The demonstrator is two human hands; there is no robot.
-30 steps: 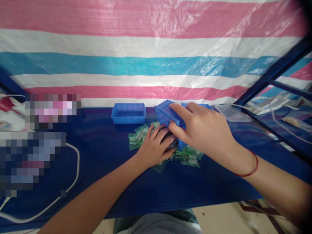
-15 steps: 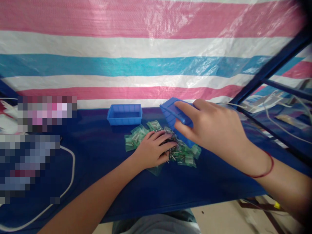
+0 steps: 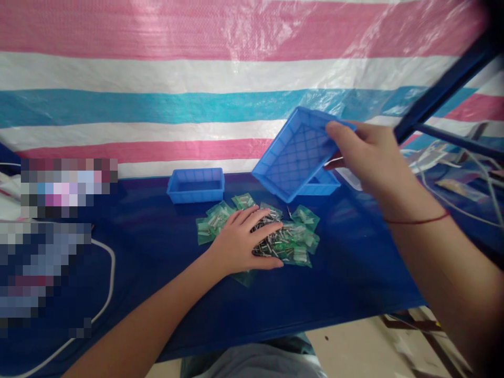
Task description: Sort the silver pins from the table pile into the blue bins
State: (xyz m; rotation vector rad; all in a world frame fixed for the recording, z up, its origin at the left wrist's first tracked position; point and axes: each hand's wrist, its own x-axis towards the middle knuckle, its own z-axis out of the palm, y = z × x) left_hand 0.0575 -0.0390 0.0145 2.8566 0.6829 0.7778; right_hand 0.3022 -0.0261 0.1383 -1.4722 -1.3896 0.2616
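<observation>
My right hand (image 3: 364,152) grips the edge of a blue plastic bin (image 3: 297,152), which is tilted up on its corner above the table with its inside facing me; nothing shows in it. My left hand (image 3: 246,239) lies with fingers spread on a pile of small metal pieces (image 3: 271,236) that look like rivets or pins. Under and around that pile are several small green plastic bags (image 3: 301,254) with similar pieces inside. Behind the tilted bin, partly hidden, stands another blue bin (image 3: 325,184).
A third blue bin (image 3: 196,186) stands at the back of the dark blue table (image 3: 157,294), against the striped plastic sheet (image 3: 137,107). A white cable (image 3: 112,268) curves along the left, beside blurred-out items. Dark metal frame bars (image 3: 444,89) rise at the right.
My right hand has lifted the bin up and turned it from mouth-down over the pile to inside facing me, uncovering the bin behind. My left thumb has spread outward.
</observation>
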